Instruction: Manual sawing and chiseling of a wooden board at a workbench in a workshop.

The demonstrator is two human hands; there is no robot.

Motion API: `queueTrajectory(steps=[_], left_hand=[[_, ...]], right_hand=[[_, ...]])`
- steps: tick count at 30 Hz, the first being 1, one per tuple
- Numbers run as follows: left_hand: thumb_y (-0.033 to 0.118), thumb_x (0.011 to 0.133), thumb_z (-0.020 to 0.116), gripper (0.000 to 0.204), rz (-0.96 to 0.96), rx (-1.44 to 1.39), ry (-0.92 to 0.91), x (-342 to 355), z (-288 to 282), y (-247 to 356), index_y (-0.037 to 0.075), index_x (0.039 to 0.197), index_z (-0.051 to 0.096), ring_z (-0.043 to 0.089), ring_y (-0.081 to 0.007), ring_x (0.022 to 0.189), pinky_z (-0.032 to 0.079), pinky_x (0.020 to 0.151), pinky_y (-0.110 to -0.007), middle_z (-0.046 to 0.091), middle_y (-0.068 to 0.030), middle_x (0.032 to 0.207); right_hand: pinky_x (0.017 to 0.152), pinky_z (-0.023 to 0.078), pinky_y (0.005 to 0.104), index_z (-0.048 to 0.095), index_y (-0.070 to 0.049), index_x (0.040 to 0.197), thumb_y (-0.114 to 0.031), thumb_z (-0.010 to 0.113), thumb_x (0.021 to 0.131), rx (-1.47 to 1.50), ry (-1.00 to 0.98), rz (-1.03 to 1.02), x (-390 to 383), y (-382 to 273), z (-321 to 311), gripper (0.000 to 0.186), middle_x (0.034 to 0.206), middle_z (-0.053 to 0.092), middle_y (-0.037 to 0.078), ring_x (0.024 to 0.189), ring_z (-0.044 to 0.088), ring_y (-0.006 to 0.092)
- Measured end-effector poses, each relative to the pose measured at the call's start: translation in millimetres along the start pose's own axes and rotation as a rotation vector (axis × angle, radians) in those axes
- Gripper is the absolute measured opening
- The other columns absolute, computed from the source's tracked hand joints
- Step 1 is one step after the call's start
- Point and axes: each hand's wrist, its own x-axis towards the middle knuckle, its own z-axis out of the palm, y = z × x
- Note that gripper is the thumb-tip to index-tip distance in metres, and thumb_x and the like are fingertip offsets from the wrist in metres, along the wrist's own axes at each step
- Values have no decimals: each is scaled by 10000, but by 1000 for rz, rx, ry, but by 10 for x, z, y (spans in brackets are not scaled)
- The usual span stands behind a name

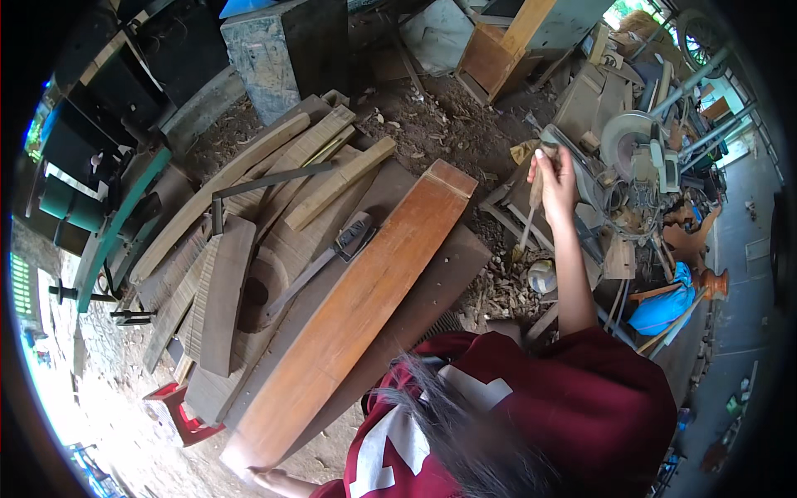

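Observation:
My right hand (558, 178) is raised to the right of the workbench, its fingers closed round the wooden handle of a chisel (536, 195). The thin metal shaft points down. At the bottom edge my left hand (281, 480) grips the near end of a long orange-brown plank (340, 340), partly cut off by the picture's rim. That plank lies slantwise over a dark board (415, 290). Beside its left edge rests a flat metal blade with a dark head (355, 236). A metal carpenter's square (274, 178) lies farther left on the timber.
Several rough boards (228, 290) are piled on the left, next to a green curved metal frame (120, 224). A red plastic stool (184, 415) stands beneath them. Machinery and scrap, with a round pale disc (627, 137), crowd the right. Wood chips cover the ground (498, 290).

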Motion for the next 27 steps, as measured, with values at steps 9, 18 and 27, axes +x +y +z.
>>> queueTrajectory(steps=[9,18,27], left_hand=[[521,684,557,794,116,102,75,-310,-175,-40,32,1260,313,423,-237,1051,338,881,-479,408,-221,1176],[492,707,540,745,239,179,219,-1020,-397,37,22,1246,332,432,-239,1048,347,879,-467,420,-212,1170],[463,730,523,696,414,242,342,-1351,-503,440,11,1231,352,440,-241,1046,357,877,-455,431,-204,1164]], right_hand=[[657,459,341,560,-64,900,-111,589,657,-816,-291,95,-126,855,-200,249,786,601,129,747,589,265],[603,446,294,544,-56,1060,-38,542,648,-541,-660,293,-583,1251,186,412,703,555,96,635,558,186],[345,361,232,510,-9,697,-321,589,788,343,-602,1414,-428,1531,-34,334,493,491,22,355,398,80]])
